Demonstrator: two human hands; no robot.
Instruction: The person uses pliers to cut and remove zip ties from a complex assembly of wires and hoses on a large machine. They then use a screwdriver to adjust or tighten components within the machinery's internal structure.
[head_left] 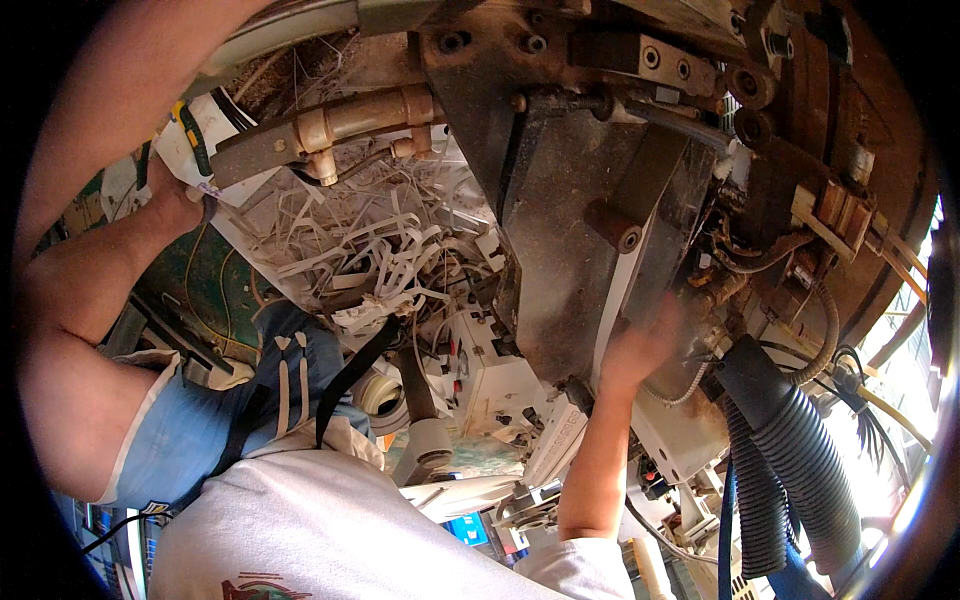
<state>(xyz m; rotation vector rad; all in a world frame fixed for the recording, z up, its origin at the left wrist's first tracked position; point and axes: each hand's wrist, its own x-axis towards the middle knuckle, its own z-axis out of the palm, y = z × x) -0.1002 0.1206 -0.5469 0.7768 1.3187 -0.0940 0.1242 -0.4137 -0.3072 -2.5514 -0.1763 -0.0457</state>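
Observation:
My right hand [645,345] is raised against the underside of a dusty machine and smeared by motion, so its fingers cannot be made out. Beside it a narrow white strip [612,305] runs up along a brown metal plate [560,240] to a round post [628,238]. Brass-coloured fittings and hoses crowd close to the hand's right; whether it touches them cannot be told. Close to the camera, my left forearm [150,85] crosses the upper left corner. It leaves the picture at the top, so my left hand is out of sight.
Curled pale strip offcuts [370,240] lie heaped at left centre. Black corrugated hoses [800,450] hang at right. A rusty cylinder [350,120] juts out above the offcuts. A white box with knobs [485,370] stands below. My bent leg [80,300] takes up the left side.

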